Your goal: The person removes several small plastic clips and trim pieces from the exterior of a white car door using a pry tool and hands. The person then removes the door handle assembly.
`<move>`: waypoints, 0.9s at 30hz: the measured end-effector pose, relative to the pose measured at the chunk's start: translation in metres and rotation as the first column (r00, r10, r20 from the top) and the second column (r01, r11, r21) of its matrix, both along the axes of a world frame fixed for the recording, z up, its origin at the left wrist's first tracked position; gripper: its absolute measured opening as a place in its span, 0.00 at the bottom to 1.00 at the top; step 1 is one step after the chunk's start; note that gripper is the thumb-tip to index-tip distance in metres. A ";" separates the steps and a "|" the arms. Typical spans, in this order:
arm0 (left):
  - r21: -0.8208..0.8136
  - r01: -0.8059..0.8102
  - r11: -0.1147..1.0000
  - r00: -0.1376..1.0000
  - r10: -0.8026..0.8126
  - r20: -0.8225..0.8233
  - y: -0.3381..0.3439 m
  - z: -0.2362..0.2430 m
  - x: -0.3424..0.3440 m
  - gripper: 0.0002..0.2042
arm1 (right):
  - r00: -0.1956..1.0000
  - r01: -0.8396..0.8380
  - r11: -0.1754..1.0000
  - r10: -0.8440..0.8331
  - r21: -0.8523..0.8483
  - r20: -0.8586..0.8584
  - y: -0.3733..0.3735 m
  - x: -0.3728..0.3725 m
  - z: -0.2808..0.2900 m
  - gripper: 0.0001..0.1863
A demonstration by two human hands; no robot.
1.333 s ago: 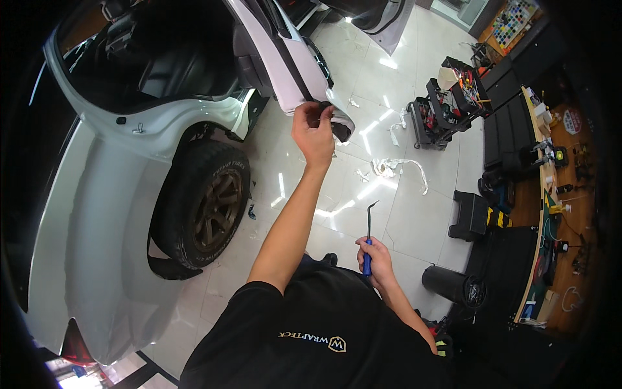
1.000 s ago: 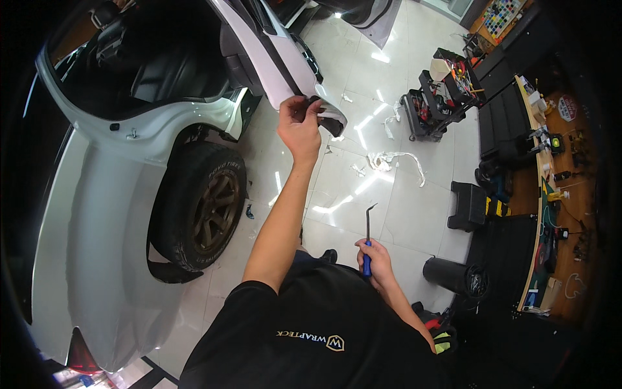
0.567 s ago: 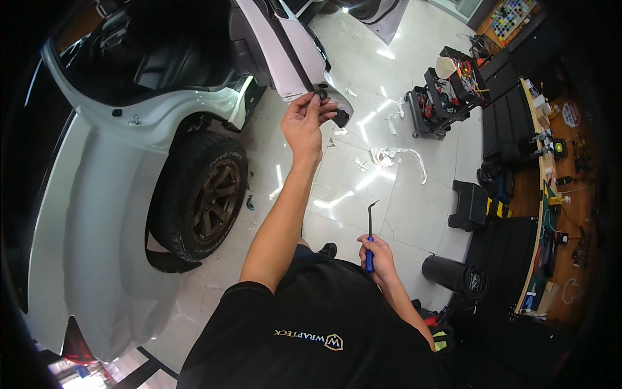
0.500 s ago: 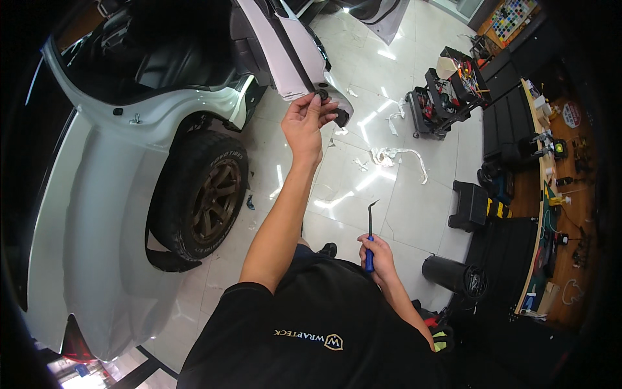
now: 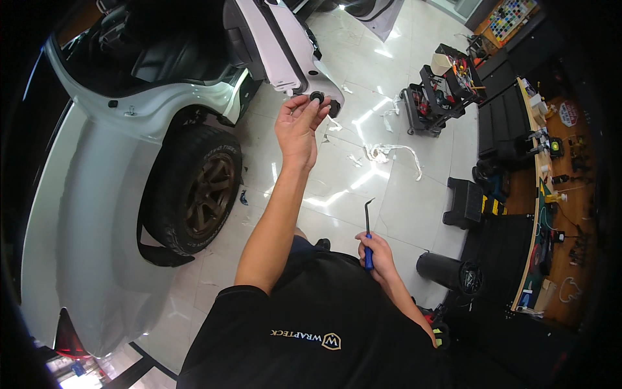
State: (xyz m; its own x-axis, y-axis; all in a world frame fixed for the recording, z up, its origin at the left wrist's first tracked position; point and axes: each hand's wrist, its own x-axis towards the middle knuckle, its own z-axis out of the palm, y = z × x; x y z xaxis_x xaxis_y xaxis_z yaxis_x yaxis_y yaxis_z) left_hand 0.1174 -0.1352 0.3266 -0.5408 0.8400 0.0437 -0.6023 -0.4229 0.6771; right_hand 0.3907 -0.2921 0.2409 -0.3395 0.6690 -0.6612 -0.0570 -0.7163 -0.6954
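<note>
A small round black cap (image 5: pixel 317 97) sits pinched in the fingers (image 5: pixel 310 109) of the left hand (image 5: pixel 298 126), upper middle of the frame, right at the lower rear corner of the open white car door (image 5: pixel 278 48). It looks like hard plastic or rubber, disc-shaped and matte. Whether it is seated in the door edge or free of it cannot be told; it touches or nearly touches the panel. So the work at that corner appears mid-step: the piece is gripped, but whether it is on or off stays unsettled.

The right hand (image 5: pixel 378 254), lower centre, is closed around the blue handle of a slim pry tool (image 5: pixel 367 227) with a dark metal shaft hooked at its tip. The tool points upward and is well apart from the door, idle.

The door's inner edge is smooth glossy white with grey trim. To the left, the white car body (image 5: pixel 84 194) curves around a black tyre with a bronze spoked wheel (image 5: pixel 204 194); a loose black arch strip hangs below it. The floor (image 5: pixel 363 162) is glossy pale tile with bright reflections, strewn with torn white scraps of film (image 5: pixel 389 152). At the upper right stands a black tool cart (image 5: pixel 444 91), with a low black step stool (image 5: pixel 466 201) and a dark cylinder-shaped bin (image 5: pixel 450 272) below it, and a cluttered wooden surface (image 5: pixel 551 194) along the right edge.
</note>
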 end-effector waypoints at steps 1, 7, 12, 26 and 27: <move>-0.005 -0.005 1.000 1.000 0.005 0.010 -0.002 0.002 0.002 0.10 | 1.000 -0.004 1.000 0.004 0.004 0.006 0.000 0.001 0.001 0.11; -0.013 0.005 1.000 1.000 -0.004 0.013 -0.007 0.003 0.007 0.15 | 0.999 0.009 1.000 -0.010 -0.019 -0.042 0.004 0.011 -0.001 0.10; -0.076 -0.007 0.997 0.999 0.003 -0.040 -0.005 0.000 0.012 0.14 | 0.999 -0.017 0.999 0.015 -0.039 -0.051 0.010 0.014 -0.007 0.10; 0.026 -0.252 0.967 0.941 0.252 -0.225 0.047 -0.037 -0.026 0.07 | 0.994 -0.107 0.991 0.109 -0.078 0.022 0.159 0.008 -0.022 0.11; 0.029 -0.232 0.972 0.948 0.233 -0.218 0.050 -0.036 -0.025 0.06 | 0.991 -0.122 0.991 0.125 -0.063 0.050 0.175 0.011 -0.016 0.11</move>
